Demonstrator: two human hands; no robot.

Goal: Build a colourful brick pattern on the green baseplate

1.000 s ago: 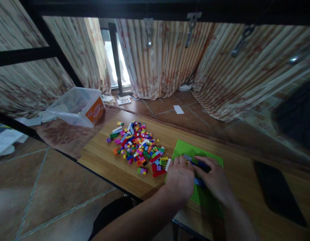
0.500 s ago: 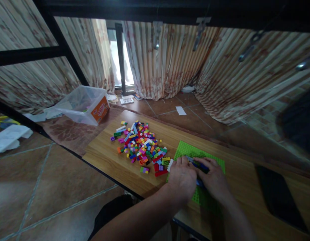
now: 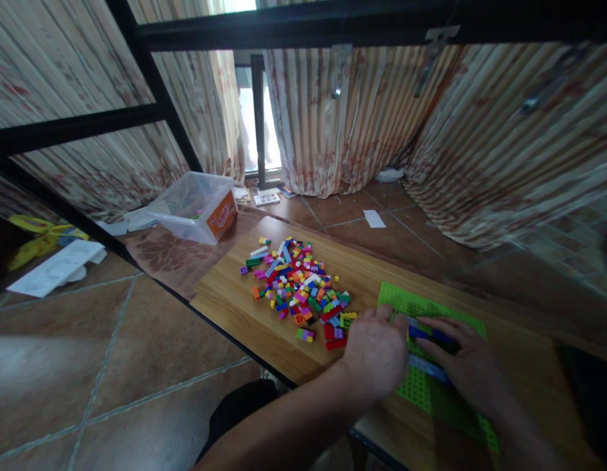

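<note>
On the wooden table lies a green studded baseplate (image 3: pixel 415 392), partly covered by my hands. My left hand (image 3: pixel 377 353) is over its left edge, fingers curled down and closed; what lies under the fingertips is hidden. Just to the right, my right hand (image 3: pixel 468 356) closes its thumb and fingers around a dark blue toy-brick build (image 3: pixel 433 337) on the plate. A row of light blue bricks (image 3: pixel 428 368) shows below it, between the two hands. A heap of loose, many-coloured toy bricks (image 3: pixel 303 281) is spread left of the plate.
A clear plastic box (image 3: pixel 186 229) with an orange label stands beyond the table's left end. A dark flat object (image 3: pixel 583 386) lies at the right. Black frame bars (image 3: pixel 303 31) cross overhead, with striped curtains (image 3: pixel 328 131) behind.
The view has swung left, so everything appears further right. My hands are slightly farther apart, exposing more of the blue bricks. A white brick beside my left hand is no longer visible.
</note>
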